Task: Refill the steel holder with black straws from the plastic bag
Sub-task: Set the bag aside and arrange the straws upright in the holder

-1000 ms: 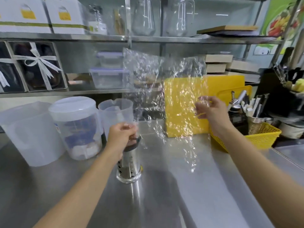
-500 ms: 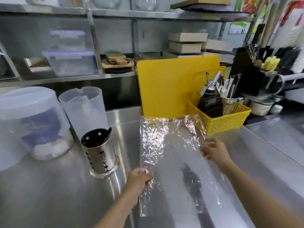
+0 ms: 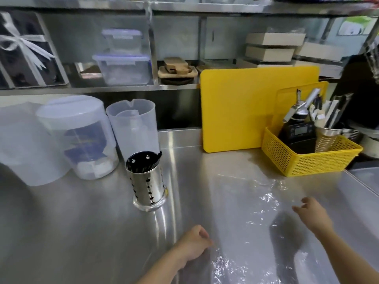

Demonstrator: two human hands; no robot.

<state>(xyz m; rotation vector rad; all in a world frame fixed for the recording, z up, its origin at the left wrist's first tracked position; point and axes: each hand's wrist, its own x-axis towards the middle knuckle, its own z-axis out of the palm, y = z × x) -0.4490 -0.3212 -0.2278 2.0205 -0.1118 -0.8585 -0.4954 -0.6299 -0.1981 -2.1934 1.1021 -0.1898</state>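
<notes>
Looking down at the steel counter [image 3: 82, 232], I see the plastic bag [image 3: 256, 212] lying flat and, as far as I can tell, empty, spread across the worktop in front of me. My left hand [image 3: 193, 241] is curled closed at the bag's near left edge, pinching the film, I judge, to keep it from sliding. My right hand [image 3: 313, 215] hovers at the bag's right side with fingers loosely spread, closed on nothing; whether the tips touch the film I cannot tell.

The steel holder [image 3: 146, 181] stands upright to the left of the bag, apart from both hands. It is packed with black straws [image 3: 143, 161], their dark ends filling its mouth, one poking out past the rim at the right. From this, I judge the refill is done and the bag is laid flat for folding or throwing away.

Just behind the holder sit a clear jug [image 3: 133, 128] and a lidded tub [image 3: 75, 136], close enough to crowd any reach from that side. A yellow cutting board [image 3: 235, 107] leans against the back wall, and a yellow basket [image 3: 307, 158] of utensils stands just beyond the bag's far right corner. Nothing lies between my hands and the bag.
</notes>
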